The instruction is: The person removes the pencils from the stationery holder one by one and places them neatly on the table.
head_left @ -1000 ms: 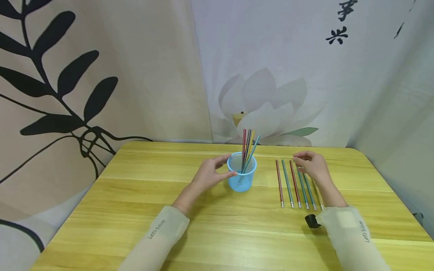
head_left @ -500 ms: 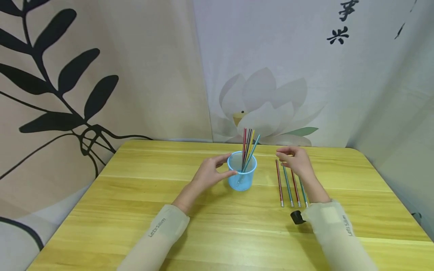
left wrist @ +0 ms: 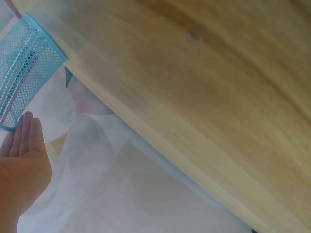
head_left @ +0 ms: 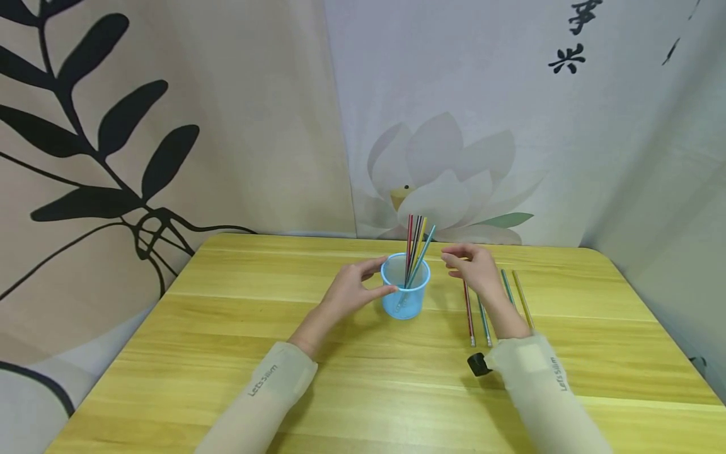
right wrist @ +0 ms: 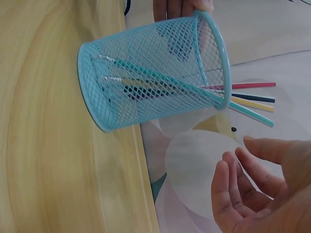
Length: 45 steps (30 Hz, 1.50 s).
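A light-blue mesh pencil cup (head_left: 404, 306) stands upright on the table with several pencils (right wrist: 252, 104) in it: red, dark, yellow and teal. My left hand (head_left: 356, 285) holds the cup at its rim from the left, thumb on the near side and fingers on the far side. To the right of the cup my right hand (head_left: 473, 268) hovers, loosely curved, with nothing between thumb and fingers in the right wrist view. Below it lie a red pencil (head_left: 469, 315) and a teal pencil (head_left: 484, 325), side by side. My right forearm partly hides the row.
Further right in the row lies a yellow pencil (head_left: 522, 298). The wooden table (head_left: 363, 391) ends at a printed cloth backdrop (head_left: 272, 126) behind the cup. A small black piece (head_left: 479, 364) sits at my right cuff.
My right hand has moved left over the row of pencils, from its right end toward the cup, uncovering pencils on the right. My left hand has stayed on the cup.
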Motion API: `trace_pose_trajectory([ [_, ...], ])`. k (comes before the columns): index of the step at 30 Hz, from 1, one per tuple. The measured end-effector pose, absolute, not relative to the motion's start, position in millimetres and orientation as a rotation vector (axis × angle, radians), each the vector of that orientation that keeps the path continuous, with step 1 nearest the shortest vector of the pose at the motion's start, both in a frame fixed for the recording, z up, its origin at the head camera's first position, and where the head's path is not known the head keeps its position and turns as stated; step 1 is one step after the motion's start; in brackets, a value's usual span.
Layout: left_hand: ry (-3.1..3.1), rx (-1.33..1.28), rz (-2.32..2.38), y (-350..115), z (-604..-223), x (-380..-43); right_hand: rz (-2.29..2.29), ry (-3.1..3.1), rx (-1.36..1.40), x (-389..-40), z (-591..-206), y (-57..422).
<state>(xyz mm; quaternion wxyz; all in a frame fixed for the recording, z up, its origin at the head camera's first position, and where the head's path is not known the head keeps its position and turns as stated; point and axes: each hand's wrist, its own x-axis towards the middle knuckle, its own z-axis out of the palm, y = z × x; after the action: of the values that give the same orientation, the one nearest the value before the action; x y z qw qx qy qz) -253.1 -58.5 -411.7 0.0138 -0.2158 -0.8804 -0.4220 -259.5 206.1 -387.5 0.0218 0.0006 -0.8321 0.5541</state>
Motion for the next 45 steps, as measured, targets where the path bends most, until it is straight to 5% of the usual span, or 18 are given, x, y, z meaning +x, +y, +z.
trace_pose_trajectory([
  [45,-2.741,-0.655,-1.599,-49,-409,-253,1.778,-2.550,0.066,-261,-388,173],
])
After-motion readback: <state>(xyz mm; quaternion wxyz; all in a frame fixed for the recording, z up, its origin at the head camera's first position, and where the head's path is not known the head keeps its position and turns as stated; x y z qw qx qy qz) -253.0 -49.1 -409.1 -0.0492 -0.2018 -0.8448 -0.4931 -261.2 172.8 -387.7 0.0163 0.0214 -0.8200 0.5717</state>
